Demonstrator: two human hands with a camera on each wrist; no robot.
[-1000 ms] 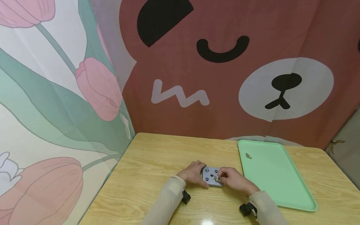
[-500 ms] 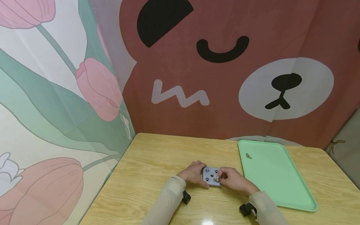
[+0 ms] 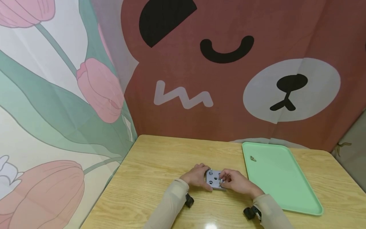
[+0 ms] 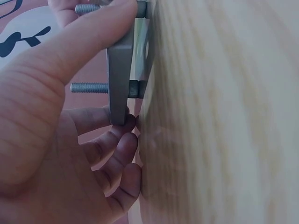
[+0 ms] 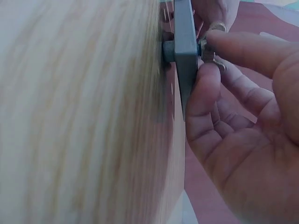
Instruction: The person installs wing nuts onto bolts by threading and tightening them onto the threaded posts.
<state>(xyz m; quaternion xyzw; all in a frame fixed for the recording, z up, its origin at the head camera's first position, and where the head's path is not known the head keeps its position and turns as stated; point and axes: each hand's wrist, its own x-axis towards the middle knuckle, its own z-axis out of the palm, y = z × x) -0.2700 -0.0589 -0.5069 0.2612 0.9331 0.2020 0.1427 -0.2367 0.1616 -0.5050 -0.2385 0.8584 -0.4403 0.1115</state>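
Grey metal plate (image 3: 216, 183) low in the head frame, just right of centre, over a wood-grain table (image 3: 160, 159). Left hand (image 3: 196, 176) at its left side: thumb on the near edge, fingers round the far one, the plate held between. Right hand (image 3: 235, 181) at the plate's right part; thumb and forefinger clamped on a brass-coloured wing nut (image 5: 215, 56), seen at upper right of the right wrist view, on the end of a bolt through the plate. In the left wrist view, a threaded bolt (image 4: 90, 87), upper left, juts from the plate, its head on the table side; a second shows along the top edge. Green tray (image 3: 286, 181) at lower right of the head frame, small brass-coloured pieces (image 3: 253, 158) near its upper left corner, too small to count. Bear-print cloth (image 3: 183, 124) behind the table; beige sleeves (image 3: 167, 203) on both arms.
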